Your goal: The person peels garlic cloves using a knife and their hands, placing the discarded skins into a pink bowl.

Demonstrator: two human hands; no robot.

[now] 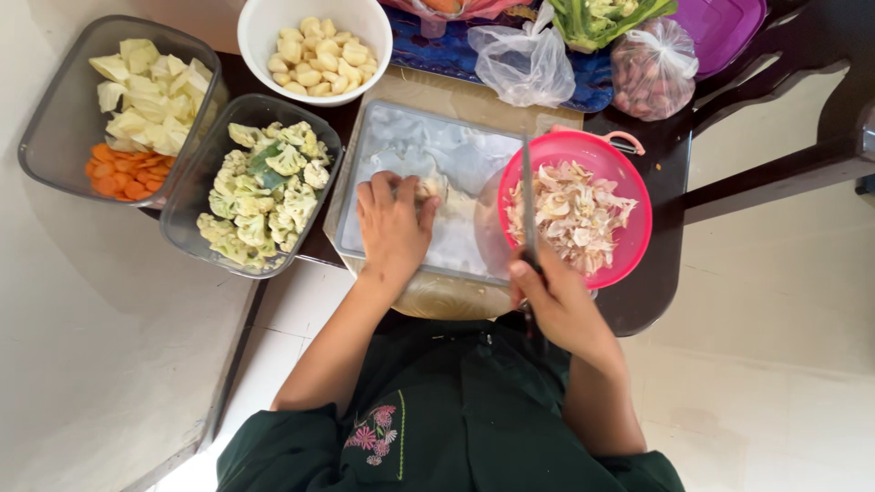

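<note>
My left hand (392, 223) presses down on a small pale piece of food (436, 189) on a translucent cutting board (456, 150), fingers curled over it. A knife is gripped in my right hand (556, 305); its blade (527, 196) points away from me, edge up over the left rim of a pink bowl (629, 251) holding pale peels and scraps. The blade is just right of my left hand.
A grey tray of cauliflower florets (260, 196) lies left of the board; another tray with cabbage chunks and carrot slices (128, 109) sits further left. A white bowl of pale peeled pieces (314, 46), plastic bags (524, 64) and greens stand behind. Dark table edge at right.
</note>
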